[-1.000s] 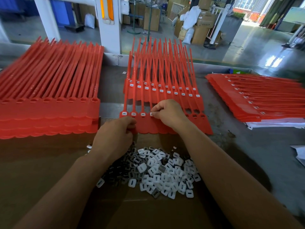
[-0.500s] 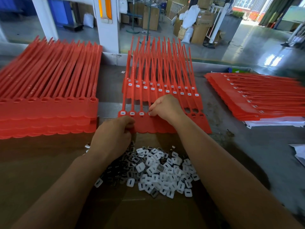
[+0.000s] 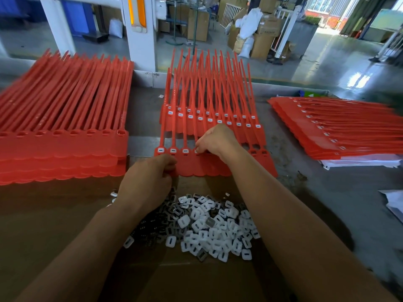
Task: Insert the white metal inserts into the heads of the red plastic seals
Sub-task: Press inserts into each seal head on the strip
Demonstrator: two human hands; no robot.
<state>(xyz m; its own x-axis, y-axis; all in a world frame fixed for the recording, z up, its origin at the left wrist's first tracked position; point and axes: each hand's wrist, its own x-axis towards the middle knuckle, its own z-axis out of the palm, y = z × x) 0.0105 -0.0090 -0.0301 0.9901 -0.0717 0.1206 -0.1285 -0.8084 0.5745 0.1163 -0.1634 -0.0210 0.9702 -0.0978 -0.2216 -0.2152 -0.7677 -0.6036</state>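
Red plastic seals, joined side by side into a front strip (image 3: 202,166), are laid at the middle of the bench (image 3: 327,203), with the flat tags toward the near edge and the long tails pointed at the far edge. Three heads at the left end of this strip are already fitted with white inserts (image 3: 173,151), while open sockets are seen in the two heads at its right end. The right hand (image 3: 216,141) is held over the fourth head from the left; its fingers (image 3: 201,147) are curled tightly, and a white metal insert (image 3: 197,151) is pinched at their tips against that head. The left hand (image 3: 146,182) is placed at the near left corner of the strip, where a tag is gripped between curled fingers and thumb; whether anything more is held in the palm cannot be told. Just nearer than the strip, a loose pile of inserts (image 3: 213,225) is heaped on a cardboard sheet (image 3: 54,225) between the two forearms. Further strips (image 3: 209,119), with inserts in their heads, are layered behind the front one. A tall stack of seals (image 3: 63,140) is set toward the left edge, and another stack (image 3: 340,131) is laid on white paper (image 3: 359,163) toward the right edge, well apart from the hands.
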